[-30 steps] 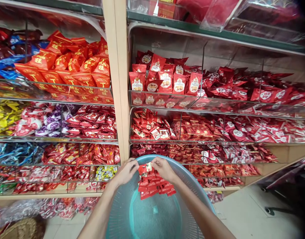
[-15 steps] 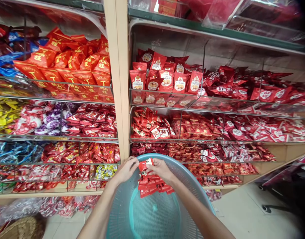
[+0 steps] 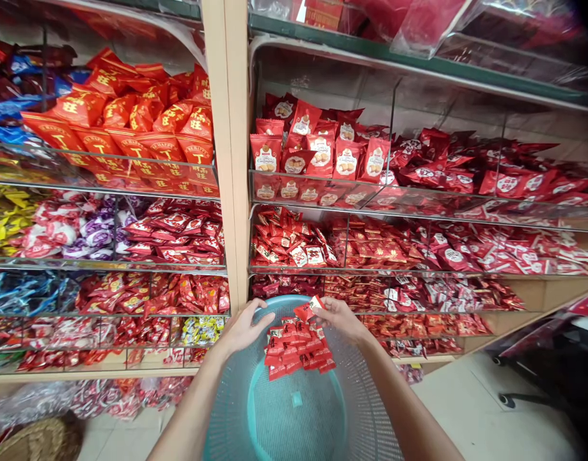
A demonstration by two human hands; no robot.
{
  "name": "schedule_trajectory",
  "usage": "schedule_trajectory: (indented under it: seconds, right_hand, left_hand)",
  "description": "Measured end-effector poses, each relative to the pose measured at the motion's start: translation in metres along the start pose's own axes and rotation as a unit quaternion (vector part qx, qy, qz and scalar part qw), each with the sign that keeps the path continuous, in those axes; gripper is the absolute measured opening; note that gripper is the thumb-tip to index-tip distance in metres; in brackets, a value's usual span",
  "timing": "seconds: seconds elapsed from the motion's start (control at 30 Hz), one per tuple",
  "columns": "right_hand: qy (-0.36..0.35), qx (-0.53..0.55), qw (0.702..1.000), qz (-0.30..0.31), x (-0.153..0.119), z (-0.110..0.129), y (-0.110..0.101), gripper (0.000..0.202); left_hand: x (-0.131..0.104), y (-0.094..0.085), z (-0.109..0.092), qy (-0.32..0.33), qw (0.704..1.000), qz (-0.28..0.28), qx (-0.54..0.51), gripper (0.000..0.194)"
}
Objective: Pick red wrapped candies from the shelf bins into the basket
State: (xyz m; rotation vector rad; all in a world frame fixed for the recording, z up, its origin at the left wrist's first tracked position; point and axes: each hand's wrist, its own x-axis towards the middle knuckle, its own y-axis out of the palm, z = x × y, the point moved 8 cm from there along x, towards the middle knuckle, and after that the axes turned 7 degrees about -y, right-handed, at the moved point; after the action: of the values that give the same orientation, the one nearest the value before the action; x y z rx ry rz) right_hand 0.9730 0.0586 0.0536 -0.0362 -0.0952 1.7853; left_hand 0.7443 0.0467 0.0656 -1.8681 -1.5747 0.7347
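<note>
My right hand [image 3: 339, 317] pinches a small red and white candy packet [image 3: 308, 308] over the far right part of a teal plastic basket [image 3: 370, 384]. Several red packets [image 3: 298, 349] lie overlapping in rows inside the basket, toward its far wall. At the basket's far left rim is my left hand [image 3: 248, 325], its thumb and fingers apart with nothing between them. A gap separates it from the packets.
Glass-fronted shelves [image 3: 130, 262] of wrapped candies rise ahead on both sides of a wooden post [image 3: 229, 153]. A woven basket [image 3: 41, 438] stands at the lower left. Chair wheels [image 3: 507, 400] rest on the floor at right.
My right hand has moved right and lifted one packet away from the others. My left hand has opened and moved slightly away from the packets.
</note>
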Motion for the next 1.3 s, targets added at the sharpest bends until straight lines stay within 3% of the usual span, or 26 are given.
schedule_trajectory:
  seconds: [0.27,0.5,0.67,0.83,0.93,1.03,1.13,1.3]
  right_hand:
    - [-0.008,0.000,1.000,-0.027,0.000,0.000,-0.012,0.036]
    - [0.040,-0.157,0.978,0.131,-0.011,-0.014,-0.001,0.030]
    - [0.034,-0.250,0.964,0.088,0.000,-0.028,-0.003,0.019]
    - [0.015,-0.347,0.937,0.043,0.007,-0.036,-0.003,0.022]
    - [0.003,-0.436,0.900,0.012,0.004,-0.029,-0.001,0.021]
    - [-0.016,-0.556,0.831,-0.009,-0.002,-0.012,0.007,0.024]
    - [0.016,-0.625,0.780,-0.003,-0.008,-0.004,0.014,0.030]
    - [0.025,-0.664,0.747,-0.017,-0.010,0.003,0.017,0.027]
  left_hand:
    - [-0.001,-0.001,-0.003,-0.003,1.000,0.001,0.010,0.048]
    - [-0.001,-0.001,-0.004,-0.002,1.000,-0.004,0.006,0.046]
    - [0.000,0.000,-0.004,0.002,1.000,-0.005,0.007,0.045]
    - [0.001,0.000,-0.004,0.011,1.000,-0.013,0.008,0.043]
    - [0.001,0.001,-0.005,0.018,1.000,-0.015,0.009,0.042]
    - [0.001,0.001,-0.006,0.023,1.000,-0.014,0.014,0.042]
    - [0.000,0.000,-0.007,0.025,0.999,-0.013,0.016,0.043]
    - [-0.001,-0.001,-0.009,0.033,0.999,-0.013,0.008,0.043]
